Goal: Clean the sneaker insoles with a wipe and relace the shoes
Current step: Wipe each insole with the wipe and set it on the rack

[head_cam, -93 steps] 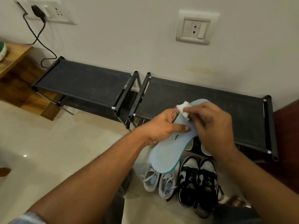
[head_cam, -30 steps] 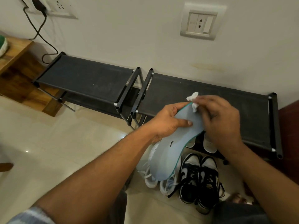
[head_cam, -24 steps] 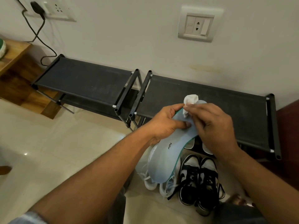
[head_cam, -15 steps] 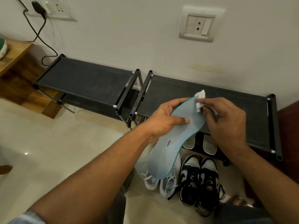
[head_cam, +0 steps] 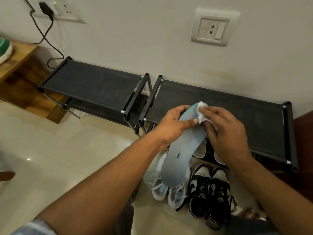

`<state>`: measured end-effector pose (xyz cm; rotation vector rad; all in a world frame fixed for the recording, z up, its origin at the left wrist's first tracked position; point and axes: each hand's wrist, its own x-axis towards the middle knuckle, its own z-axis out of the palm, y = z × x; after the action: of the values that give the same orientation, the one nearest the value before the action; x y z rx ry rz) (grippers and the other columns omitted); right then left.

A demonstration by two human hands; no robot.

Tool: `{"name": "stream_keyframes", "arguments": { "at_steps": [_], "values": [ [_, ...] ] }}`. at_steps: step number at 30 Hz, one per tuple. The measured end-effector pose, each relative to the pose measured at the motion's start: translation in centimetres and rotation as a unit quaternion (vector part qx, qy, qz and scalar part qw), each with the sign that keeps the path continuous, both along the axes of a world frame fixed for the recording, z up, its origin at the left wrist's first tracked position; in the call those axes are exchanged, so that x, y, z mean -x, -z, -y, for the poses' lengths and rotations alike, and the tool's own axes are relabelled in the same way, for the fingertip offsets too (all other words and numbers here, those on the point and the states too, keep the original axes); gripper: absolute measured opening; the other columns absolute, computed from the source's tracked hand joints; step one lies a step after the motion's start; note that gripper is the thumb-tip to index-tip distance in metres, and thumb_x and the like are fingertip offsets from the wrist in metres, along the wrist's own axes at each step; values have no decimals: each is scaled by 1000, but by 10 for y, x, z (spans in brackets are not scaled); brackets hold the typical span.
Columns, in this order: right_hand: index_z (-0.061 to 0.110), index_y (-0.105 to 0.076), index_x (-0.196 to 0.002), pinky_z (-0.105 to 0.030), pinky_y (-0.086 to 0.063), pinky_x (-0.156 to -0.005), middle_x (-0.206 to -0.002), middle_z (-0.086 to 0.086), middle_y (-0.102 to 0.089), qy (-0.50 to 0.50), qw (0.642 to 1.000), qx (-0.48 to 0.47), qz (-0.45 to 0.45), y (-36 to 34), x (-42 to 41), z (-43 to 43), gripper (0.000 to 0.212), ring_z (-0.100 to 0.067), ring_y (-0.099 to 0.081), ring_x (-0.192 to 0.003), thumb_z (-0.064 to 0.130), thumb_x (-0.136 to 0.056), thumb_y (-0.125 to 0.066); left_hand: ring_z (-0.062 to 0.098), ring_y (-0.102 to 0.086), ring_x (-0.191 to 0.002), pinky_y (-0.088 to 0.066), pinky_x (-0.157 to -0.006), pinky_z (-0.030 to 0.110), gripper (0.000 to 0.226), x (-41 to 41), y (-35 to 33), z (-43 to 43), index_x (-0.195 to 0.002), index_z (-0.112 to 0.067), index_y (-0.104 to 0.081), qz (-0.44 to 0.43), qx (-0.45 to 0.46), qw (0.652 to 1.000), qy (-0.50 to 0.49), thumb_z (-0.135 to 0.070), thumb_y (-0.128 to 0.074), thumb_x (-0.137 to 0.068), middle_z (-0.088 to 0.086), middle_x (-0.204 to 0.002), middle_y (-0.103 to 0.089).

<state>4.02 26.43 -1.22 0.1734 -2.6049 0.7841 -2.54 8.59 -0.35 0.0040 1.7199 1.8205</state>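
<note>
Wiping step. Left hand (head_cam: 171,126) grip clamps pale blue foam insole (head_cam: 179,158) near its toe end, heel toward 6 o'clock, above white lace-up sneakers (head_cam: 159,189). Right hand (head_cam: 227,133) grip pinches crumpled white wipe (head_cam: 201,111) on toe, 1 o'clock. Next, likely: drag wipe heelward with firm pressure.

A pale, glossy tiled floor (head_cam: 50,150) carries two black shoe racks set side by side against the wall. The top shelves of the left rack (head_cam: 91,85) and the right rack (head_cam: 245,116) are dark fabric. On the floor in front of the right rack stand a pair of white sneakers (head_cam: 162,190) and, just beside them, a pair of black-and-white sneakers (head_cam: 210,192). Pale shoe toes (head_cam: 200,150) show on the right rack's lower shelf. At far left a wooden stand (head_cam: 18,55) bears a green shoe (head_cam: 4,50).
</note>
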Motion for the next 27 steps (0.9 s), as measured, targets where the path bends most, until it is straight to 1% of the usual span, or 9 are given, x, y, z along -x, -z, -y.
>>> {"name": "stream_keyframes", "arguments": {
  "at_steps": [2, 5, 8, 12, 15, 17, 20, 25, 27],
  "values": [
    [11, -73, -127, -27, -51, -100, -125, -4, -70, -4, 1000, -2, -6, 0, 1, -5, 34, -18, -65, -113, 5, -94, -72, 37, -73, -111, -59, -100, 53, 35, -1, 0, 1, -135, -10, -68, 3, 7, 1000, 4, -14, -73, -101, 19, -123, -75],
    [10, -77, -118, -19, -51, -95, -118, -4, -70, 40, 998, 46, -26, -7, 6, -14, 27, -12, -65, -106, 0, -93, -71, 31, -75, -102, -60, -93, 46, 27, -1, -1, 0, -130, -11, -71, 3, 22, 1000, 19, -19, -68, -105, 15, -118, -78],
    [16, -78, -119, -15, -48, -93, -110, 1, -70, -22, 999, 24, -25, -4, -4, 3, 30, -5, -61, -102, 3, -93, -71, 29, -74, -99, -59, -93, 47, 28, -1, -2, -2, -131, -11, -71, 14, -7, 1000, 9, -12, -68, -103, 17, -118, -77],
    [13, -79, -111, -27, -56, -82, -101, 0, -71, 25, 998, 49, -36, -4, 3, -11, 25, -7, -63, -90, -1, -92, -71, 37, -73, -115, -57, -104, 55, 30, 0, -1, -2, -135, -16, -69, 12, 15, 1000, 19, -17, -64, -106, 14, -121, -77],
    [14, -80, -110, -23, -54, -85, -102, 0, -72, 2, 999, 30, -26, -5, -2, -4, 27, -9, -64, -92, -2, -89, -75, 35, -74, -108, -58, -102, 54, 29, 1, -3, 1, -135, -14, -70, 22, -2, 1000, 15, -16, -64, -106, 16, -121, -77],
    [15, -80, -110, -27, -54, -88, -103, -1, -73, -32, 999, -4, -24, -1, -8, 3, 28, -16, -67, -95, -1, -87, -77, 34, -73, -105, -59, -99, 53, 29, 0, -3, 1, -135, -13, -70, 21, -7, 1000, 16, -16, -64, -106, 18, -121, -76],
    [12, -79, -104, -34, -57, -82, -100, -1, -71, 37, 998, 39, -34, -4, 3, -13, 22, -12, -64, -90, -4, -89, -73, 33, -73, -105, -58, -100, 52, 28, -2, -5, 0, -134, -12, -69, 17, 16, 999, 45, -17, -62, -108, 18, -122, -76],
    [11, -80, -106, -23, -51, -86, -102, -1, -72, -12, 1000, 5, -27, -3, -7, 3, 20, -15, -66, -94, 0, -90, -75, 30, -73, -101, -61, -92, 43, 29, -5, -10, 2, -134, -4, -67, 28, -10, 997, 68, -11, -61, -108, 24, -125, -73],
    [11, -80, -104, -22, -50, -84, -100, -1, -72, 9, 999, 16, -26, -1, -2, -6, 19, -16, -67, -91, -1, -90, -74, 31, -72, -101, -60, -93, 44, 29, -5, -9, 2, -135, -4, -66, 21, 3, 997, 79, -12, -59, -108, 24, -125, -73]
  ]
}}
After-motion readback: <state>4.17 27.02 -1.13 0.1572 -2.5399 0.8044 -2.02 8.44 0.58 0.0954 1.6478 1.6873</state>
